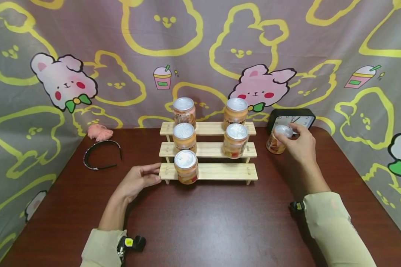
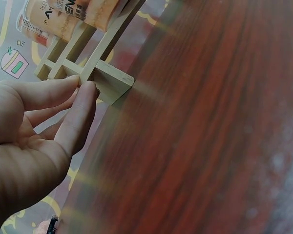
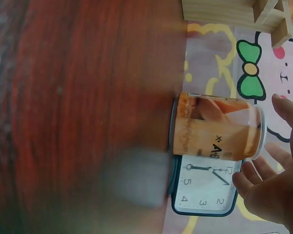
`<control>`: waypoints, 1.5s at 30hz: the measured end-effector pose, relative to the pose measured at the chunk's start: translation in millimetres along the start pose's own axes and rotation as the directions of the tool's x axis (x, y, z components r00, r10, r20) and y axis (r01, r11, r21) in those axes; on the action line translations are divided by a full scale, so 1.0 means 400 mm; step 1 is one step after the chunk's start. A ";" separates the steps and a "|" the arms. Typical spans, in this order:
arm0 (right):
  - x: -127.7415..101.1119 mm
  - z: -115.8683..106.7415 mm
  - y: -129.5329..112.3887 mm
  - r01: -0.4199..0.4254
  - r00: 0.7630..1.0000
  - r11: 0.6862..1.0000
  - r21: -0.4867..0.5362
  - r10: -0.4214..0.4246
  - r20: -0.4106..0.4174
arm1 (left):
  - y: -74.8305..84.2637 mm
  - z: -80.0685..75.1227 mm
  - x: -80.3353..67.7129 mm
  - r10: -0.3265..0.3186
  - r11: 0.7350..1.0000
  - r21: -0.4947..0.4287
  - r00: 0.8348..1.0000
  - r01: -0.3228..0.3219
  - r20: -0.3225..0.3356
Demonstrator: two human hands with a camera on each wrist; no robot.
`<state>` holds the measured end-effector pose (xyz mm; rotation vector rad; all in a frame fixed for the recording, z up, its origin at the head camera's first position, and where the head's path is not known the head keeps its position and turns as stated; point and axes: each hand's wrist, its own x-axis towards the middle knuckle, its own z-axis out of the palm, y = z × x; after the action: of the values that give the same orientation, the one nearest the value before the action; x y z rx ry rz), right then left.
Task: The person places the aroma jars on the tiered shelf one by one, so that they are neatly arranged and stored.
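At the right end of the wooden step rack [image 1: 217,171], a jar [image 1: 278,140] stands on the bench [image 1: 207,222] under the right hand [image 1: 299,144].

Seen from the head camera, the jar sits at about two o'clock from the rack's middle, just in front of a black clock [image 1: 292,118]. The right hand's fingers [image 3: 288,111] are spread and loosely curved around the jar's silver lid without closing on it; the right wrist view shows a gap between them and the lid. At eight o'clock from the rack, the left hand [image 1: 138,180] lies on the bench, its straight fingers [image 2: 80,109] touching the left end of the lowest step. Five more jars stand on the rack. A black headband [image 1: 101,155] lies at ten o'clock, a pink hair tie [image 1: 99,132] beyond it.
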<state>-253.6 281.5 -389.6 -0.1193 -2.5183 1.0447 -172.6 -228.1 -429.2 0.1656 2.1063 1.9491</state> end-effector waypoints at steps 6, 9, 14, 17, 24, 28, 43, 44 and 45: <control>0.008 0.006 0.007 -0.016 0.999 1.000 -0.013 0.016 0.040 | -0.001 -0.001 0.001 -0.005 1.000 0.002 1.000 0.005 -0.005; 0.013 0.010 0.008 -0.034 0.998 0.999 -0.020 0.035 0.054 | -0.001 -0.002 0.001 -0.003 1.000 -0.001 1.000 0.003 -0.004; 0.019 0.012 0.011 -0.037 0.998 0.999 -0.036 0.039 0.043 | 0.000 -0.001 0.001 -0.004 1.000 -0.004 1.000 0.004 -0.004; 0.021 0.011 0.011 -0.039 0.999 0.999 -0.037 0.041 0.028 | -0.001 -0.001 0.002 -0.003 1.000 -0.001 1.000 0.003 -0.004; 0.010 0.006 0.012 -0.054 0.998 0.998 -0.043 0.055 0.020 | 0.000 0.000 0.002 -0.007 1.000 0.011 1.000 0.007 -0.011; 0.004 0.003 0.015 -0.044 0.999 0.998 -0.038 0.044 -0.012 | 0.001 0.000 0.001 -0.014 1.000 0.013 1.000 0.014 -0.014; -0.003 -0.016 0.001 0.059 0.998 0.998 -0.005 -0.059 -0.023 | 0.005 -0.002 0.000 -0.004 1.000 0.017 1.000 0.005 -0.015; -0.006 -0.019 0.000 0.058 0.998 0.998 -0.006 -0.058 -0.020 | 0.004 -0.001 0.000 -0.005 1.000 0.014 1.000 0.005 -0.011; -0.009 -0.021 -0.001 0.057 0.998 0.998 -0.004 -0.057 -0.016 | 0.004 0.000 0.000 -0.006 1.000 0.011 1.000 0.006 -0.007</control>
<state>-246.7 285.9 -385.2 -0.0566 -2.4945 1.0131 -172.9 -228.1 -427.7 0.1550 2.1197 1.9377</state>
